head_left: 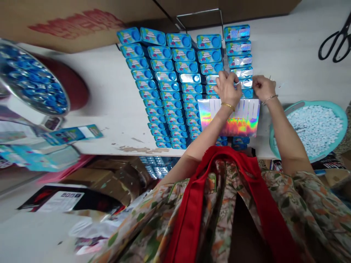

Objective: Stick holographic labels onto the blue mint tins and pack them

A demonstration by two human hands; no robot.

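My left hand point(228, 88) is bent over the right-hand columns of small blue tins point(192, 88), its thumb and fingertips at the left end of a shiny holographic sticker strip point(246, 84). The strip lies across a tin in the rightmost column. At that tin's right end is my right hand point(263, 87), fingers curled together; what they pinch is hidden. Tins farther up this column carry similar shiny strips. Under my left wrist lies a rainbow-reflecting sticker sheet point(241, 126) with pale strips along its upper part, covering some tins.
A red-sided metal bowl point(74, 87) of blue wrapped pieces stands left. On the right are a turquoise basin point(344, 120) of small pale pieces and black scissors point(333, 45). Cardboard boxes point(82, 22) and a wire stand point(203, 13) border the table's far side.
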